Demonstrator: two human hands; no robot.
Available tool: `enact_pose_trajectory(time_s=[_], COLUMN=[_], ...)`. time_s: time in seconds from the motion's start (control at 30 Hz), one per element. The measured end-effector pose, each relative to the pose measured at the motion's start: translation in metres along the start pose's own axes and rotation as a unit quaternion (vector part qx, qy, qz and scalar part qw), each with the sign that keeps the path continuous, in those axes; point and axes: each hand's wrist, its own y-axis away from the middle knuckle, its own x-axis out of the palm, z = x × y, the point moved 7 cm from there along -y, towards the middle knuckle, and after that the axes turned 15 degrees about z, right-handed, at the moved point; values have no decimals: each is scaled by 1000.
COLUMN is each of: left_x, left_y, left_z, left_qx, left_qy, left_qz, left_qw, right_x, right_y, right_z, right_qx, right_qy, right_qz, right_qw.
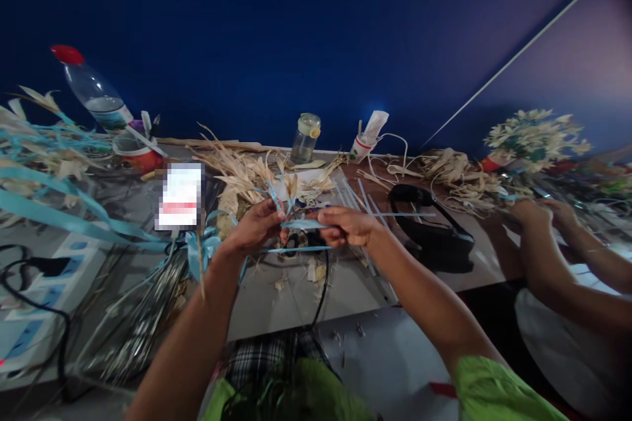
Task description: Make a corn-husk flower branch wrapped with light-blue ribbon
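Near the middle of the table, my left hand (259, 225) is closed around a stem wrapped in light blue, with pale dried husk petals (291, 185) standing up above it. My right hand (348, 226) pinches a light blue ribbon strip (309, 224) that reaches across to the left hand's fingertips. Behind both hands lies a spread of dried husks (241, 174). Several thin pale strips (363, 194) lie beside and behind the right hand. Scraps of husk (316, 271) are on the table just below the hands.
Left are a blurred bright rectangle (181, 197), blue ribbon loops (203, 251), wires (143, 316), a power strip (54, 296) and a tilted bottle (99, 95). A jar (306, 138) stands behind. Right are a black object (437, 230) and another person's hands (538, 214).
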Motion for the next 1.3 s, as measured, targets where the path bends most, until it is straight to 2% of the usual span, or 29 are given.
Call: enact_pose_trajectory(time_s=[0.1,0.2,0.3,0.4,0.5,0.6,0.7,0.83,0.93,1.13,1.3], left_x=[0,2,1,-1,-2,-2,-2,1,3,2,8], left_y=[-3,-6,-6,-6,-5,-6,-6,-7,-8,-7,-5], left_z=[1,5,8,8,6,5,6,7,6,7,7], left_qx=[5,2,-5,-17,-19,-14,-9,-7,-18,-52,-25], left_qy=[-16,-29,-41,-71,-93,-109,-115,-100,-111,-142,-70], left_qz=[-2,4,-10,-34,-40,-45,-50,-48,-42,-23,11], left_qw=[1000,1000,999,997,995,993,992,994,993,988,997], right_x=[8,18,26,23,17,13,8,9,9,8,12], right_y=[-1,-12,-26,-30,-30,-34,-40,-47,-48,-45,-36], right_z=[2,10,10,8,4,-7,-19,-30,-30,-22,-10], right_qx=[-44,-125,-131,-113,-119,-133,-138,-111,-101,-126,-152], right_qy=[120,155,170,192,140,13,-106,-183,-176,-72,-12], right_qz=[-17,-42,-57,-126,-169,-152,-135,-98,-98,-117,-191], right_qw=[992,979,975,967,968,979,975,972,974,982,970])
